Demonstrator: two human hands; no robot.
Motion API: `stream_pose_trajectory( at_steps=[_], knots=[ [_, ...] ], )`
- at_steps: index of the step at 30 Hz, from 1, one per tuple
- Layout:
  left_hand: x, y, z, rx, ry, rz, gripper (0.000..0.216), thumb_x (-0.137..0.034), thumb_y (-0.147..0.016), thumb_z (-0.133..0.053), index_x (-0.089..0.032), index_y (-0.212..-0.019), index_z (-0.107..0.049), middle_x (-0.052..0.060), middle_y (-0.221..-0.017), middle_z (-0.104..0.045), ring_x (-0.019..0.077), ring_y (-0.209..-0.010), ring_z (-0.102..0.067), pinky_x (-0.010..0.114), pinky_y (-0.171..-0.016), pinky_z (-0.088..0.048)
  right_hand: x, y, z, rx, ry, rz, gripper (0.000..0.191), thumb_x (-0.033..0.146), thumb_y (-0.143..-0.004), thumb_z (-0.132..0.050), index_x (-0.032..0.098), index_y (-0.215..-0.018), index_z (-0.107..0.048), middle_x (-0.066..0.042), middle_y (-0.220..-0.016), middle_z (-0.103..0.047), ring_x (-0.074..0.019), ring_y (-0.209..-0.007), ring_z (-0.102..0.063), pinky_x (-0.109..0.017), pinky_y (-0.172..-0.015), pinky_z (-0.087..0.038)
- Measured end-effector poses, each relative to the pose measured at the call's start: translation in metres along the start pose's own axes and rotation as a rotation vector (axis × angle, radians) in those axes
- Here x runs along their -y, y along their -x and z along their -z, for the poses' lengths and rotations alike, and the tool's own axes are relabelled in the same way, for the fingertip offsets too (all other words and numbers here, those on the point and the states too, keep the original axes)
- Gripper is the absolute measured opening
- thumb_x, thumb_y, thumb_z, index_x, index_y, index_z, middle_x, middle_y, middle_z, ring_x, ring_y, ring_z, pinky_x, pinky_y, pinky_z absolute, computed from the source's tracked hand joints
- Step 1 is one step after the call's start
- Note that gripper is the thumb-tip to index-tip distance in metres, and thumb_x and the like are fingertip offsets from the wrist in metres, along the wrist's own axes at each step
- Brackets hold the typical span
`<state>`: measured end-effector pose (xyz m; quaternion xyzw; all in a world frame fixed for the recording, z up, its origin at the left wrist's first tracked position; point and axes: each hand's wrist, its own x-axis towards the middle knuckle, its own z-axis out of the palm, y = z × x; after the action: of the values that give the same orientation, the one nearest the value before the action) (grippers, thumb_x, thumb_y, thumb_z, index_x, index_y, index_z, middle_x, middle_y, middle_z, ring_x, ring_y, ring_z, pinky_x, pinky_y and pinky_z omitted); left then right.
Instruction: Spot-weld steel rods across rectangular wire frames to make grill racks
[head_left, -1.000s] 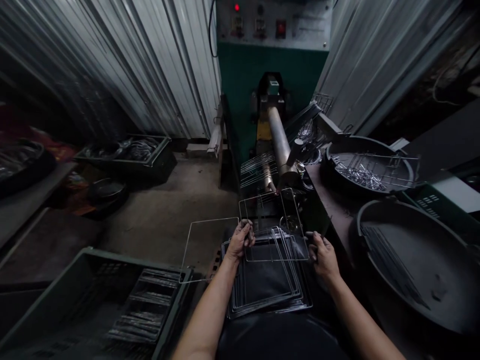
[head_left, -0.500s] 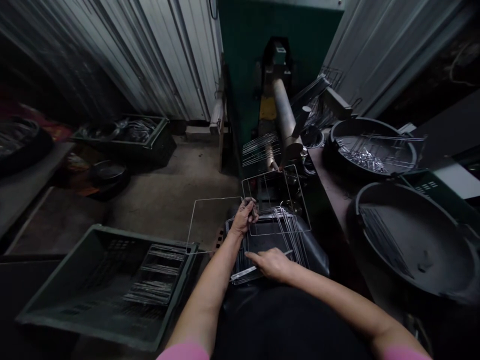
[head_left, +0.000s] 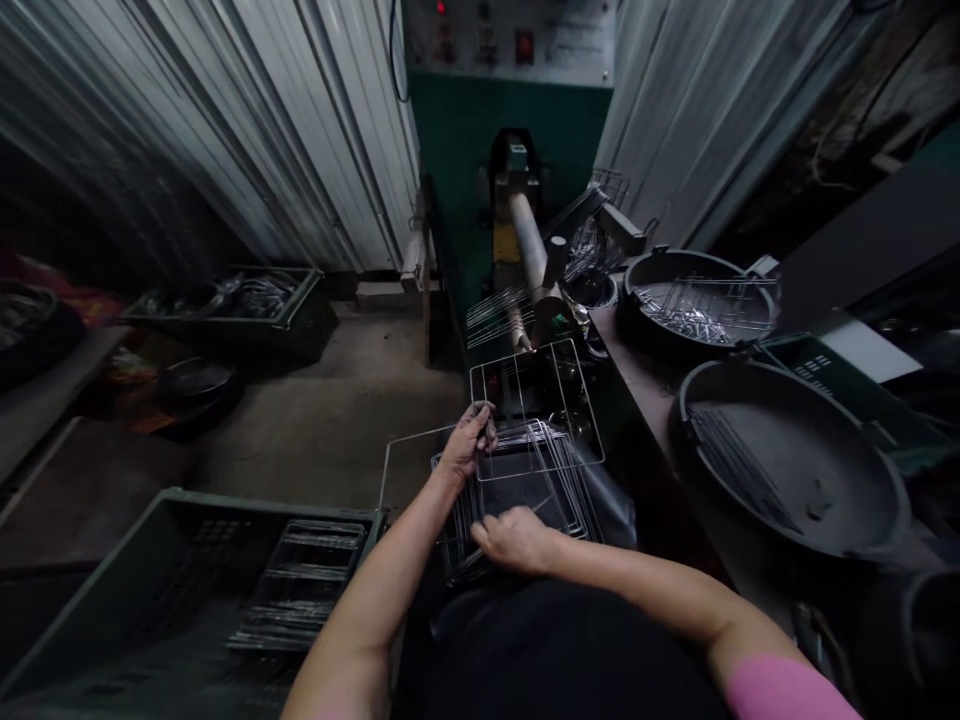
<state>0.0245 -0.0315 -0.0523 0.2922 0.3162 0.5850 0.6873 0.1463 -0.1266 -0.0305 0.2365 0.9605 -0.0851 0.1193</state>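
Head view: a stack of wire frames [head_left: 572, 485] lies on a dark sheet [head_left: 615, 505] in front of the person's body, and everything else can be placed from it. Over the far edge of the stack, the left hand [head_left: 471, 440] holds up a wire frame [head_left: 589, 402], fingers closed tightly on its near left part. A thin wire outline [head_left: 420, 433] also runs out to the left of the stack from that hand; whether it belongs to the same frame I cannot tell. The right hand [head_left: 516, 540] is over the near part of the stack, fingers curled with thumb and forefinger close together; whether anything is pinched there cannot be told.

Left of the stack is a green crate [head_left: 270, 507] containing bundled wire pieces [head_left: 304, 585]. Right of the stack stands a round pan [head_left: 840, 440] with dark rods [head_left: 739, 470] in it, and farther off on that side a second pan [head_left: 636, 275] holds shiny wire bits [head_left: 690, 318]. Beyond the stack, a metal cylinder [head_left: 531, 240] juts from a green machine [head_left: 457, 120], with a row of slanted wires [head_left: 495, 315] beside it.
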Motion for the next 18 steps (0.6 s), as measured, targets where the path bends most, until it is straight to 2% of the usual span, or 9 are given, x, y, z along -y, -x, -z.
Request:
stream_pose_trajectory(
  at_steps=[2,7,12,18],
  knots=[
    [-0.005,0.004,-0.002,0.014,-0.074,0.01,0.02,-0.034,-0.073,-0.056,-0.018,-0.084,-0.049,-0.008,-0.045,-0.049,0.0011,-0.028,-0.025,0.015,-0.033,-0.03,-0.001,0.021,-0.004,-0.002,0.005,-0.026,0.019,0.013,-0.084,-0.031,0.015,-0.09,-0.048,-0.008,-0.078,-0.06,-0.0191,-0.06,-0.061,-0.026,-0.047,-0.044],
    [-0.008,0.015,-0.004,0.016,-0.206,0.052,0.023,-0.035,-0.072,-0.056,-0.017,-0.083,-0.049,-0.008,-0.044,-0.049,0.0012,-0.028,-0.026,0.016,-0.034,-0.032,-0.022,0.074,-0.021,0.061,0.002,-0.227,0.025,0.013,-0.077,-0.04,0.016,-0.1,-0.047,-0.018,-0.112,-0.052,-0.0205,-0.064,-0.063,-0.026,-0.048,-0.043],
    [-0.003,0.025,-0.012,-0.025,-0.231,0.065,0.025,-0.036,-0.07,-0.059,-0.017,-0.082,-0.048,-0.009,-0.042,-0.047,0.001,-0.028,-0.026,0.015,-0.034,-0.032,-0.027,0.107,-0.033,0.155,-0.17,-0.292,0.025,0.016,-0.077,-0.042,0.017,-0.1,-0.05,-0.009,-0.086,-0.064,-0.0228,-0.074,-0.063,-0.027,-0.055,-0.042],
    [-0.007,0.034,-0.019,-0.035,-0.28,0.058,0.026,-0.037,-0.068,-0.06,-0.018,-0.083,-0.05,-0.009,-0.043,-0.048,0.001,-0.028,-0.027,0.015,-0.034,-0.032,-0.018,0.114,-0.035,0.152,-0.184,-0.229,0.021,0.019,-0.078,-0.042,0.017,-0.096,-0.053,-0.009,-0.08,-0.065,-0.0228,-0.075,-0.063,-0.026,-0.055,-0.042]
  ],
)
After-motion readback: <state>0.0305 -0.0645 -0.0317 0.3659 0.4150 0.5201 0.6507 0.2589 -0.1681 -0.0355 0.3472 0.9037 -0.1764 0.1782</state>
